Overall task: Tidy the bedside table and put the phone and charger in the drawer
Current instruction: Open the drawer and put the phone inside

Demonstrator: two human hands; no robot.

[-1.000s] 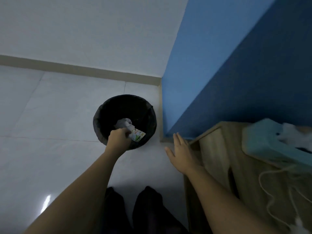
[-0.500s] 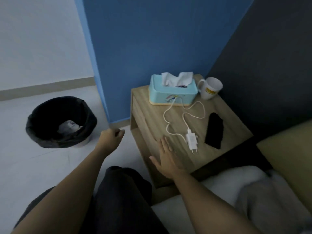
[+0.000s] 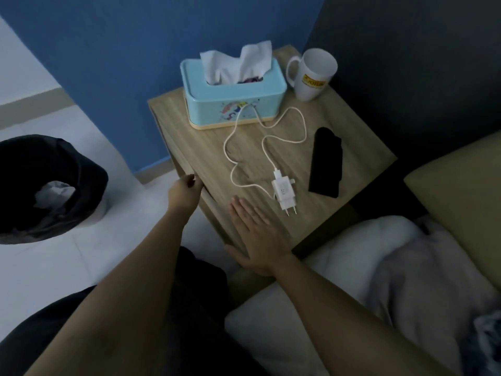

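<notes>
- Bin, black liner, on the floor left of the bedside table: crumpled white paper inside, nothing else readable in there.
- Tissue box, teal, at the table's back edge against the blue wall; white tissue sticking up out of the slot.
- Mug, white with a yellow label, just right of the tissue box, upright, handle toward the box. Contents not visible.
- Phone, black, flat on the right part of the tabletop, long axis running near-to-far, slightly tilted. Can't tell whether it is face up or down.
- Charger, white, lying flat just left of the phone, not touching it; prongs point toward the near edge. Its cable loops back to the front of the tissue box.
- Left hand: fingers curled over the table's front-left edge, where the drawer front is; can't tell if it actually grips a handle.
- Right hand: open, flat, palm down on the near corner of the tabletop, fingers pointing at the charger, holding nothing.
</notes>
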